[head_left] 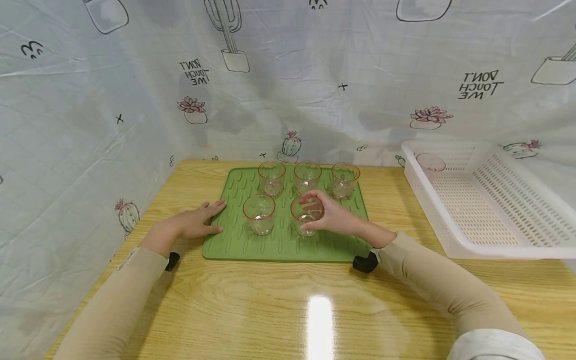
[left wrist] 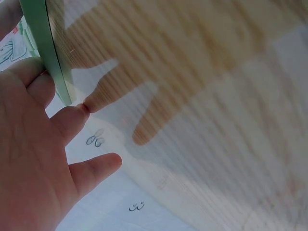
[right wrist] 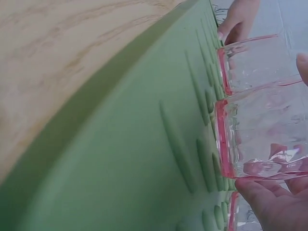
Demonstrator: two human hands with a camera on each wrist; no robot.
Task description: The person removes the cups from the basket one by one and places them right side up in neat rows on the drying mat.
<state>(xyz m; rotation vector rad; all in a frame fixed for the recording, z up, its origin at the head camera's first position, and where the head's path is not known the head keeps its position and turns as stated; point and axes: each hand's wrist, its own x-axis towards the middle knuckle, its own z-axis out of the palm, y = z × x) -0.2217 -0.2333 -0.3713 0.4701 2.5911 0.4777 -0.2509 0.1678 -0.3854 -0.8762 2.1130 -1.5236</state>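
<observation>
On a green ridged mat (head_left: 234, 245) stand clear glass cups with pink-red rims. My right hand (head_left: 335, 215) holds the front-row right cup (head_left: 307, 218), thumb on the near side and fingers round the far side. In the right wrist view this cup (right wrist: 264, 130) stands upright at the mat's surface. Just left of it is the other front-row cup (head_left: 260, 215). Spread fingers of my left hand (head_left: 193, 221) touch the mat's left edge; the left wrist view shows them extended there, holding no cup.
Behind, a row of three cups runs along the mat's far side, its middle one (head_left: 307, 175) beyond my right hand. A white perforated plastic basket (head_left: 443, 220) stands at the right with a cup (head_left: 430, 164) in its far left corner. A printed curtain (head_left: 288, 90) hangs behind the wooden table (head_left: 234, 300).
</observation>
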